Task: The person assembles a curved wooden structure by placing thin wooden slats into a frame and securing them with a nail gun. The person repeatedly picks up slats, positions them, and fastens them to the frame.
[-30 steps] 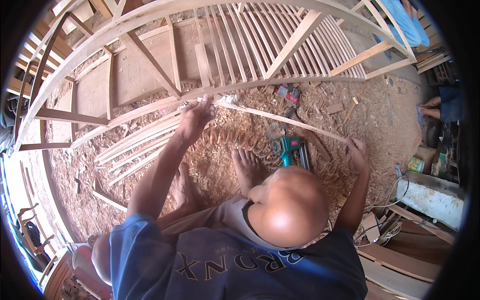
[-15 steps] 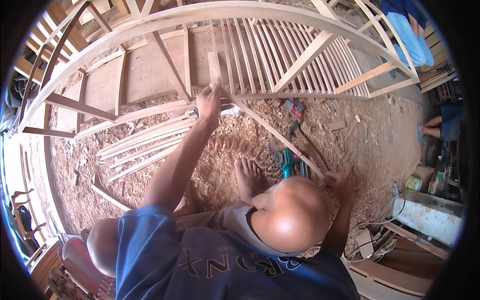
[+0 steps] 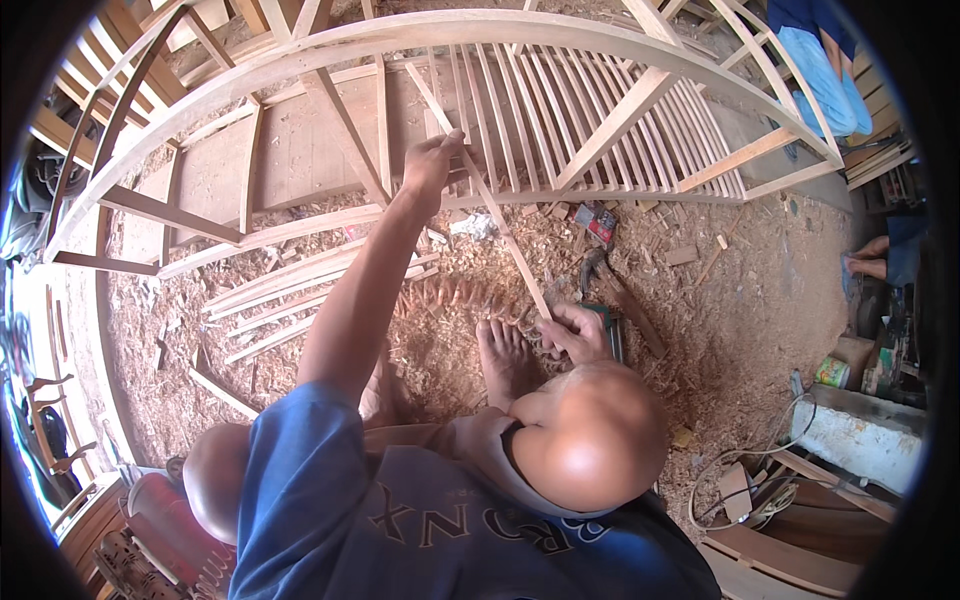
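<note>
A thin wooden slat (image 3: 512, 243) runs slantwise in front of me. My left hand (image 3: 433, 167) grips it toward its far part, just above the near rail of a large curved wooden frame (image 3: 330, 212). Beyond that hand the slat's far end lies over the frame's opening, beside a row of fixed slats (image 3: 535, 125). My right hand (image 3: 578, 334) is closed round the near end, above my bare foot. Behind this hand a teal power tool (image 3: 606, 322) is mostly hidden.
Wood shavings cover the floor. Several loose slats (image 3: 290, 285) lie left of my arm. A coiled orange hose (image 3: 455, 293), a hammer (image 3: 595, 262) and a red box (image 3: 594, 221) lie near the frame. Another person's legs (image 3: 822, 85) show at the far right.
My right hand has come left and farther away with the slat's near end, covering most of the power tool. The slat points more steeply away. My left hand has shifted slightly right and farther away.
</note>
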Motion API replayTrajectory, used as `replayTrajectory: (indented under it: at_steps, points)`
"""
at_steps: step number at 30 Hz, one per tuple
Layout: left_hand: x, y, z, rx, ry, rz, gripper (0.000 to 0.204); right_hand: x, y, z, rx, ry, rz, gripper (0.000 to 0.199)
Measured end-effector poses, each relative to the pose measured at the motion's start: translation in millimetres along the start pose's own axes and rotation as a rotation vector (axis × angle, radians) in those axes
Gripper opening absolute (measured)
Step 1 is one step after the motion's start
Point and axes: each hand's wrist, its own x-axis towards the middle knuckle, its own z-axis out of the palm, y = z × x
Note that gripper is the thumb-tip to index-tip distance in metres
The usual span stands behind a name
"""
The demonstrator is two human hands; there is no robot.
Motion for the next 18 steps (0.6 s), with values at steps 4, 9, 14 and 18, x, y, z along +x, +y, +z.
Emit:
replayTrajectory:
  at_steps: [4,9,14,18]
  points:
    - [1,4,-10,-0.080,0.001,-0.031,0.035,23,-4,14,0.119,-0.084,-0.048,0.019]
    - [4,5,-10,-0.075,0.010,-0.088,0.035,20,-7,17,0.145,-0.127,-0.091,0.021]
    - [5,8,-13,-0.043,-0.023,-0.148,0.035,12,-3,22,0.358,-0.186,-0.051,0.021]
    - [3,15,-11,-0.021,-0.070,-0.094,0.036,12,2,35,0.518,-0.214,-0.147,0.024]
